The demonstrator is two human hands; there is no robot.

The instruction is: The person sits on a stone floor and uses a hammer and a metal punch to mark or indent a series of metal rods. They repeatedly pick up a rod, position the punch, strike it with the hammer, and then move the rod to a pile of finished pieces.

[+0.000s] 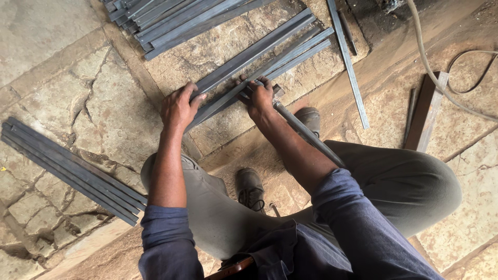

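Note:
I squat over a stone floor. My left hand [179, 106] presses on the near ends of several long grey steel bars [259, 57] that lie side by side on a stone slab. My right hand [259, 96] rests on the same bars and grips a hammer; its metal handle [306, 132] runs back along my forearm and its head [277, 92] shows beside my fingers. Both shoes [250, 186] stand just below the bars.
A larger pile of steel bars [166, 18] lies at the top left and another bundle [67, 168] at the left. A single flat strip [348, 65], a rusty angle piece [425, 111] and hoses [441, 78] lie to the right.

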